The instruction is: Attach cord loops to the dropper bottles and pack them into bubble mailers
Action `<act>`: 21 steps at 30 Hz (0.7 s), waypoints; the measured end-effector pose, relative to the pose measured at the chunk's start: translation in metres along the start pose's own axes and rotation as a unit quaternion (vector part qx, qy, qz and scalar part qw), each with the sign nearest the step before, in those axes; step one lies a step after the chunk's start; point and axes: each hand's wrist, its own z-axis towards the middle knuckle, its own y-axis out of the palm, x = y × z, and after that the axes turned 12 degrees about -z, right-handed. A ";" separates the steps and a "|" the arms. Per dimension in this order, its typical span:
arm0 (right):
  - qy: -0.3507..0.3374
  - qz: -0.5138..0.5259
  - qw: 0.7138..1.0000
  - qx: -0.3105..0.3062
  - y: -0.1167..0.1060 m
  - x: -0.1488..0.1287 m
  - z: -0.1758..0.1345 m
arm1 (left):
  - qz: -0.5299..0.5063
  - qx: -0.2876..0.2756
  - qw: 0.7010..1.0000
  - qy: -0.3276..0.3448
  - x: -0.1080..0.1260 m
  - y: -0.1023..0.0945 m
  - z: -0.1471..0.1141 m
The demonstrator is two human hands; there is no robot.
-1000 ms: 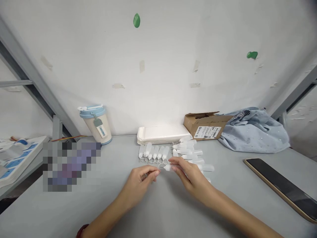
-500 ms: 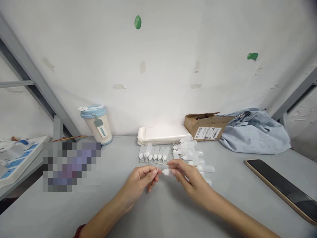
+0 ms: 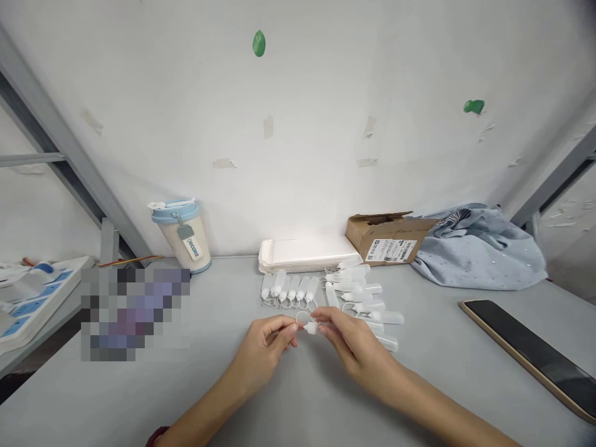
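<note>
Between my hands is a small white squeeze bottle [image 3: 311, 328] with a pointed nozzle and a looped cap strap. My left hand [image 3: 267, 344] pinches the cap end of the strap by the nozzle tip, on the left. Closed round the bottle's body is my right hand [image 3: 349, 338], which hides most of it. Behind them several similar bottles [image 3: 292, 288] lie in a row, nozzles towards me. More translucent bottles [image 3: 367, 304] are piled to the right, close to my right fingers, some partly covered by that hand.
A stack of flat white packets [image 3: 307, 253] and an opened cardboard box [image 3: 391, 239] stand by the wall. Right lie a blue cloth [image 3: 479, 254] and a phone [image 3: 531, 354]. Left are a tumbler [image 3: 181, 239], a blurred-out item [image 3: 139, 313] and a power strip [image 3: 41, 298].
My right hand has shifted slightly left and down with the bottle, closer to my left hand. The strap loop now arches above the nozzle. More of the pile at right shows.
</note>
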 end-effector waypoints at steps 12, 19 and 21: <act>0.006 0.006 1.000 -0.009 0.006 -0.002 -0.001 | 0.061 -0.015 0.998 0.011 -0.001 0.007 -0.007; 0.043 0.001 0.999 0.000 -0.005 0.002 0.005 | 0.033 -0.044 0.998 -0.039 0.005 0.005 -0.004; 0.043 -0.001 0.999 -0.008 -0.006 0.002 0.006 | 0.016 -0.017 0.999 -0.037 0.005 0.004 -0.003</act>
